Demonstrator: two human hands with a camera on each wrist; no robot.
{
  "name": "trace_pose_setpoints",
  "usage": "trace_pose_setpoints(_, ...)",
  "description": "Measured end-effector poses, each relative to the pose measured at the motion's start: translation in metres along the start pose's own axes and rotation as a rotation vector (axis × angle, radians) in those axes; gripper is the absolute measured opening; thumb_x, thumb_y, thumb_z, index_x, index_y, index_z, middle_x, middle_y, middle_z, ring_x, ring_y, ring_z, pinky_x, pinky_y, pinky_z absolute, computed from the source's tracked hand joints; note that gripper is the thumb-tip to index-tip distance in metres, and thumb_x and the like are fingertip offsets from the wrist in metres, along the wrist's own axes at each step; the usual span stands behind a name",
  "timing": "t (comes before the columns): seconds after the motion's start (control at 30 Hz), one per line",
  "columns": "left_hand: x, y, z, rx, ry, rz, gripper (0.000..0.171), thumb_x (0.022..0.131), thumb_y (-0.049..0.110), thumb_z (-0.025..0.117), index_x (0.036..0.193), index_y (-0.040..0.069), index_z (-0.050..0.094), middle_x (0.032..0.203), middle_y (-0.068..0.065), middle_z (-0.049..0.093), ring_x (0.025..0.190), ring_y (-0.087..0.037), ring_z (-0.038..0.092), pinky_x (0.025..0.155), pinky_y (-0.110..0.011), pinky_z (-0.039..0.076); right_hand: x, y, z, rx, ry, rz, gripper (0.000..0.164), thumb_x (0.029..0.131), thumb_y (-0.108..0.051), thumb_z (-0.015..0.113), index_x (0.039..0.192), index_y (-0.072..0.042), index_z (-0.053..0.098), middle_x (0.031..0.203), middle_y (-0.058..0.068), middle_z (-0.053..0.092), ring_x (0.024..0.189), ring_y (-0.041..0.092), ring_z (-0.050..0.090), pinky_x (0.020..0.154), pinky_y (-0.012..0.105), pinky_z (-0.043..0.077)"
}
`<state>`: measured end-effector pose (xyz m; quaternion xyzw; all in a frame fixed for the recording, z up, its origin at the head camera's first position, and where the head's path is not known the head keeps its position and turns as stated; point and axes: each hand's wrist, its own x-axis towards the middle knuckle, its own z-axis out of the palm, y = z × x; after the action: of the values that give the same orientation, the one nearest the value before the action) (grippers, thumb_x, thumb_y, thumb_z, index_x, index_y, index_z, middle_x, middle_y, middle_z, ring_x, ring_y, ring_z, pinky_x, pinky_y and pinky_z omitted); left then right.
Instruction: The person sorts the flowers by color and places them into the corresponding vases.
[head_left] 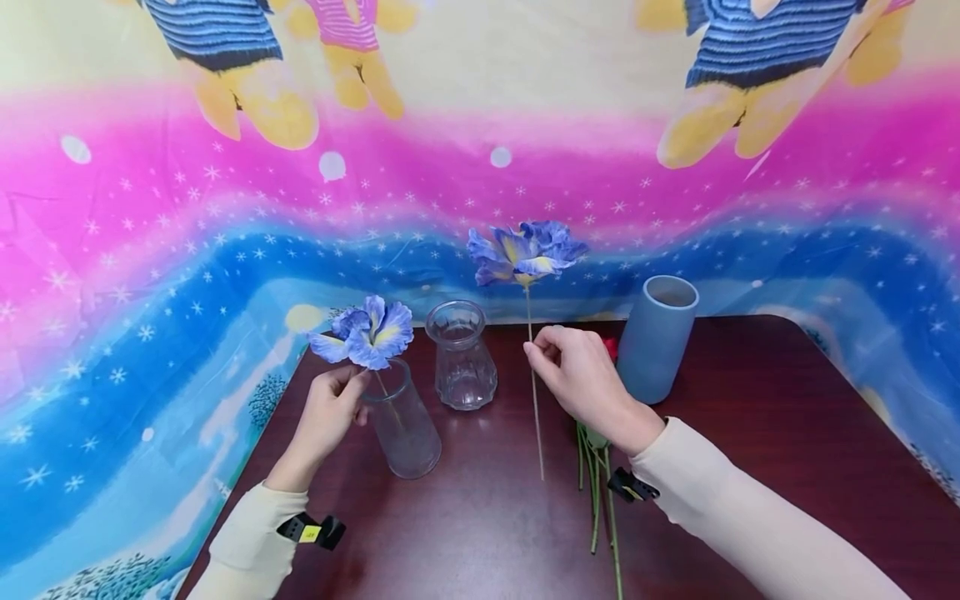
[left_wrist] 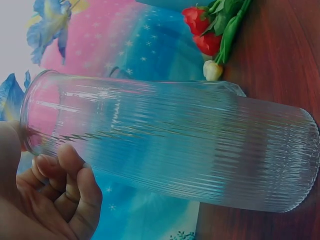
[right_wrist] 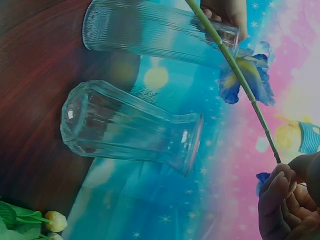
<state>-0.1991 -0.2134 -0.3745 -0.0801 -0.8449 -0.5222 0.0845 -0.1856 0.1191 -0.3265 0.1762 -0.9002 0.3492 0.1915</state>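
2 blue flowers point(head_left: 537, 250), unreadable yellow label point(head_left: 310, 533)

Red bloom point(head_left: 611, 347) mostly hidden behind right hand point(head_left: 588, 379), printed figures point(head_left: 228, 50) cropped

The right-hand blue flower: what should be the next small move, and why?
Perhaps bring this flower toward the ribbed vase: the right hand's fingers pinch its stem outside any vase, while the other blue flower has its stem inside that one.
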Motion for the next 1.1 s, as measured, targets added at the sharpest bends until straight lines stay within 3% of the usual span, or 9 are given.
trace_pose_setpoints(0.2, 0.002, -0.012, -0.001, 0.013, -0.008, 0.002, 0.041, 0.104, 0.013, 0.049, 0.068, -0.006, 0.048, 0.055, -0.024, 0.054, 0.045, -0.024, 0.055, 0.047, -0.028, 0.039, 0.003, -0.011, -0.001, 0.024, 0.018, -0.025, 0.018, 0.097, -0.018, 0.067, 0.081, -0.012, 0.07, 0.063, -0.001, 0.059, 0.051, 0.011, 0.045, 0.053, 0.027, 0.042)
trace_pose_setpoints(0.4, 0.002, -0.019, -0.001, 0.002, -0.008, 0.008, 0.042, 0.104, 0.015, 0.049, 0.068, -0.006, 0.048, 0.055, -0.024, 0.054, 0.047, -0.03, 0.057, 0.05, -0.027, 0.044, 0.006, -0.021, 0.0, 0.044, 0.062, -0.074, 0.018, 0.097, -0.018, 0.067, 0.082, -0.012, 0.071, 0.063, -0.001, 0.06, 0.05, 0.009, 0.045, 0.052, 0.027, 0.042)
trace_pose_setpoints(0.47, 0.001, -0.016, -0.001, -0.014, -0.006, 0.0, 0.041, 0.103, 0.014, 0.05, 0.067, -0.006, 0.048, 0.056, -0.027, 0.054, 0.047, -0.031, 0.057, 0.049, -0.027, 0.042, 0.007, -0.024, 0.001, 0.057, 0.072, -0.085, 0.017, 0.097, -0.018, 0.067, 0.083, -0.011, 0.072, 0.064, 0.0, 0.061, 0.05, 0.01, 0.046, 0.053, 0.027, 0.042)
trace_pose_setpoints(0.6, -0.006, 0.006, -0.003, -0.022, -0.015, 0.002, 0.04, 0.102, 0.009, 0.05, 0.067, -0.009, 0.047, 0.057, -0.031, 0.052, 0.046, -0.029, 0.057, 0.047, -0.026, 0.04, 0.008, -0.027, 0.004, 0.081, 0.091, -0.093, 0.016, 0.097, -0.017, 0.067, 0.084, -0.011, 0.072, 0.066, 0.0, 0.063, 0.052, 0.011, 0.047, 0.055, 0.028, 0.043)
trace_pose_setpoints(0.7, -0.008, 0.015, -0.003, -0.018, -0.02, 0.019, 0.04, 0.102, 0.009, 0.049, 0.067, -0.01, 0.046, 0.054, -0.027, 0.051, 0.046, -0.028, 0.057, 0.047, -0.027, 0.041, 0.008, -0.03, 0.006, 0.091, 0.108, -0.107, 0.016, 0.097, -0.016, 0.067, 0.083, -0.01, 0.072, 0.065, 0.0, 0.062, 0.054, 0.011, 0.048, 0.056, 0.028, 0.044)
trace_pose_setpoints(0.93, 0.004, -0.015, -0.001, 0.007, -0.008, 0.014, 0.042, 0.104, 0.012, 0.049, 0.066, -0.006, 0.047, 0.051, -0.017, 0.05, 0.045, -0.026, 0.056, 0.047, -0.028, 0.04, 0.014, -0.036, 0.014, 0.114, 0.141, -0.148, 0.015, 0.096, -0.015, 0.068, 0.083, -0.008, 0.072, 0.064, 0.001, 0.06, 0.056, 0.01, 0.049, 0.056, 0.027, 0.044)
trace_pose_setpoints(1.1, 0.005, -0.016, -0.001, -0.017, -0.002, 0.008, 0.042, 0.104, 0.016, 0.051, 0.067, -0.004, 0.049, 0.052, -0.017, 0.052, 0.046, -0.025, 0.056, 0.047, -0.028, 0.04, 0.015, -0.039, 0.02, 0.13, 0.156, -0.168, 0.014, 0.096, -0.014, 0.068, 0.085, -0.007, 0.073, 0.065, 0.001, 0.06, 0.057, 0.01, 0.049, 0.055, 0.026, 0.043)
